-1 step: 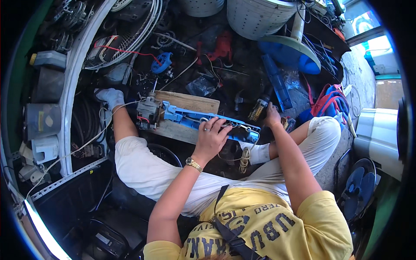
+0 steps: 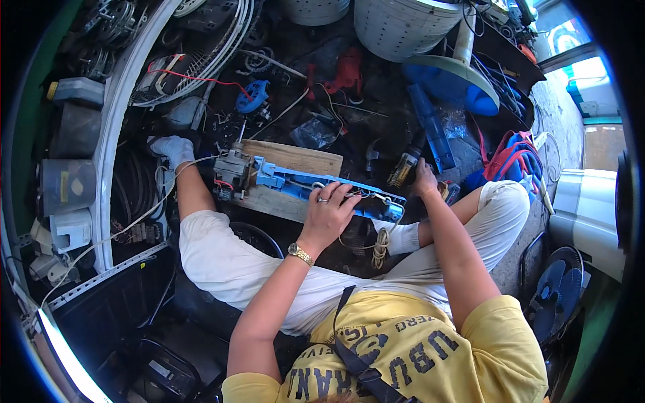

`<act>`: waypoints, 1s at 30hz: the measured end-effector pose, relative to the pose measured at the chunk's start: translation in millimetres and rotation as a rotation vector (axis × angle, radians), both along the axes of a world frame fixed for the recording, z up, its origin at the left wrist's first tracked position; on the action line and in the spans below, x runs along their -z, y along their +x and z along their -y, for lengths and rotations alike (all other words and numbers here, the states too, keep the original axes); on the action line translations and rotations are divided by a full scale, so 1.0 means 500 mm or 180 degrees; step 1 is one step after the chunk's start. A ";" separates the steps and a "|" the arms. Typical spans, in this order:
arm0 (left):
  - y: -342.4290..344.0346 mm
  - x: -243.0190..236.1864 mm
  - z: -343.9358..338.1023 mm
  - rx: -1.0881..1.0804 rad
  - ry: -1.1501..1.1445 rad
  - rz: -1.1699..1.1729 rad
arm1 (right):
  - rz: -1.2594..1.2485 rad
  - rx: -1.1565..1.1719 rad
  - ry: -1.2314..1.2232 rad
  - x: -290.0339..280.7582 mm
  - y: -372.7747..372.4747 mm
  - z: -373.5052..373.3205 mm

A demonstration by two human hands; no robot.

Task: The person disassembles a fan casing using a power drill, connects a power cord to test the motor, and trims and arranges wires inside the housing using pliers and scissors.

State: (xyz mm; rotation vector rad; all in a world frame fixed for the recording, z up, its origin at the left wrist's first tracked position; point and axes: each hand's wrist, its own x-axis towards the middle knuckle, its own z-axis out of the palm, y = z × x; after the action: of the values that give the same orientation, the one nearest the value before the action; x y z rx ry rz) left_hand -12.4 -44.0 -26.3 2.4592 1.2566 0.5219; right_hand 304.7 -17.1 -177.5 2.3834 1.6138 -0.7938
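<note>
My left hand (image 2: 329,209), with a ring and a gold watch, is closed over a long blue plastic housing (image 2: 302,178), its fingertips among the wires inside. At the housing's left end sits a grey fan motor (image 2: 232,168) with an upright shaft. Under both lies a wooden board (image 2: 295,158). My right hand (image 2: 424,178) is closed around the handle of a yellow and black cordless drill (image 2: 402,169), which lies low beside the housing's right end. The palm hides most of the handle. A bundled beige cord (image 2: 381,247) hangs from the housing near my foot.
A hammer (image 2: 371,153), a blue plastic cover (image 2: 432,127) and a red power tool (image 2: 349,69) lie beyond the board. White perforated tubs (image 2: 403,30) stand at the back. A red and blue bag (image 2: 512,161) sits right; a white metal frame (image 2: 113,127) edges the left.
</note>
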 end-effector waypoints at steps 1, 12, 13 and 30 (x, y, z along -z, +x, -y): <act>-0.001 -0.004 -0.007 0.0157 0.0032 -0.0089 | 0.0002 -0.0007 -0.0003 -0.005 -0.002 -0.003; -0.020 0.029 0.021 0.0008 -0.0449 0.0212 | -0.2068 -0.3027 0.1757 -0.094 -0.440 -0.331; -0.011 0.029 0.015 0.0044 -0.0502 0.0266 | -0.2041 -0.3330 0.1687 -0.049 -0.467 -0.357; 0.000 0.036 0.006 0.0164 -0.0754 0.0076 | -0.0330 -0.2922 0.2331 0.104 -0.680 -0.465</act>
State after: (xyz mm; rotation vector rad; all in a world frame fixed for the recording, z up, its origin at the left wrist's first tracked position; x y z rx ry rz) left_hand -12.2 -47.2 -44.2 2.2743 1.1696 0.3649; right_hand -35.4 215.4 -229.5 1.5082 3.0282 -0.1349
